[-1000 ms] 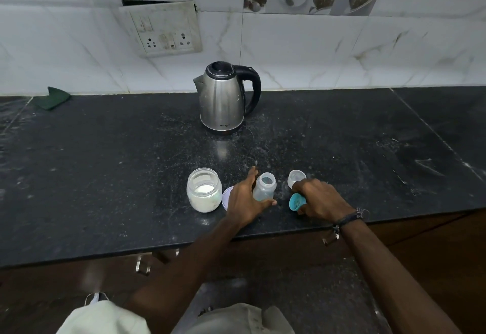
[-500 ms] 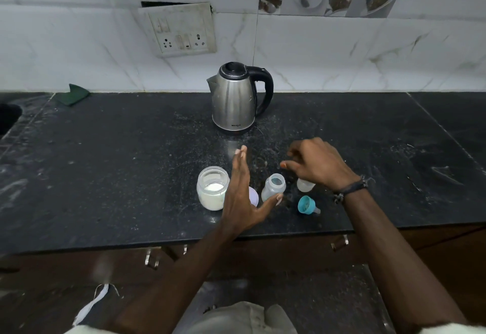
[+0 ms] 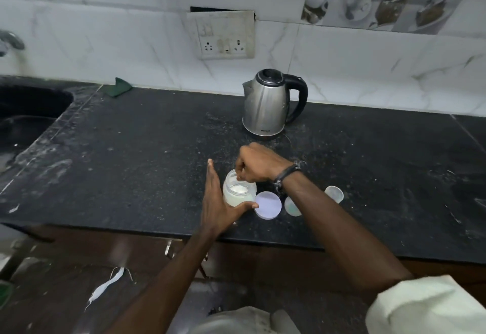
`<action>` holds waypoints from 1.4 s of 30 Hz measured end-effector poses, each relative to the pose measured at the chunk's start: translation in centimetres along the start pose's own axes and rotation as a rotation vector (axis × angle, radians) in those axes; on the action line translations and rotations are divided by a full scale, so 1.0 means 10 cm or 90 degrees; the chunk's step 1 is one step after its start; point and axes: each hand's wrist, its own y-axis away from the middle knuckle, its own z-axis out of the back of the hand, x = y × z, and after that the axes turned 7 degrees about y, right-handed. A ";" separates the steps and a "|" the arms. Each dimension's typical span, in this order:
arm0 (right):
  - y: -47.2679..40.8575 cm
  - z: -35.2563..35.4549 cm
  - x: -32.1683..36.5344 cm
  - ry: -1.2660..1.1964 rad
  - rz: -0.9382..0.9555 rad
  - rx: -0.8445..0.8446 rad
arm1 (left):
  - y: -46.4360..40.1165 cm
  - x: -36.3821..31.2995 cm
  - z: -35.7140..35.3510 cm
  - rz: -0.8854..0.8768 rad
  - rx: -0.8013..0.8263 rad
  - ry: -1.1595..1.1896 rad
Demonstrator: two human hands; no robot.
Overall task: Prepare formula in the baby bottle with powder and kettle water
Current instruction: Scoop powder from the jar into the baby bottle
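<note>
1. The clear glass jar of white powder [image 3: 239,191] stands open near the front edge of the black stone counter [image 3: 131,165].
2. The left hand [image 3: 219,202] cups the jar's left side, fingers straight and upright, thumb [image 3: 248,206] curled across the jar's front.
3. The right hand [image 3: 259,164] hangs over the jar's mouth, fingers curled downward and pinching a small white scoop [image 3: 239,180] that dips inside.
4. The round pale-lilac jar lid [image 3: 267,204] lies flat just right of the jar.
5. The small clear baby bottle [image 3: 292,206] stands beside the lid, partly hidden by the right forearm; a translucent cap [image 3: 334,193] lies further right.
6. The stainless-steel kettle with black handle [image 3: 268,103] stands behind, near the wall.
</note>
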 end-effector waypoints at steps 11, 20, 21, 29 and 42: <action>-0.29 -0.21 0.21 0.071 0.020 0.204 | 0.01 0.15 -0.04 0.052 0.021 0.083; -0.31 -0.33 0.18 0.039 0.015 0.183 | 0.04 0.11 -0.06 0.069 -0.004 0.121; -0.31 -0.33 0.18 0.038 0.011 0.174 | 0.04 0.11 -0.06 0.067 -0.005 0.123; -0.32 -0.35 0.19 0.075 0.012 0.224 | 0.04 0.10 -0.05 0.055 0.004 0.131; -0.48 -0.42 0.12 0.069 0.101 0.374 | 0.03 0.20 -0.04 0.060 0.009 0.113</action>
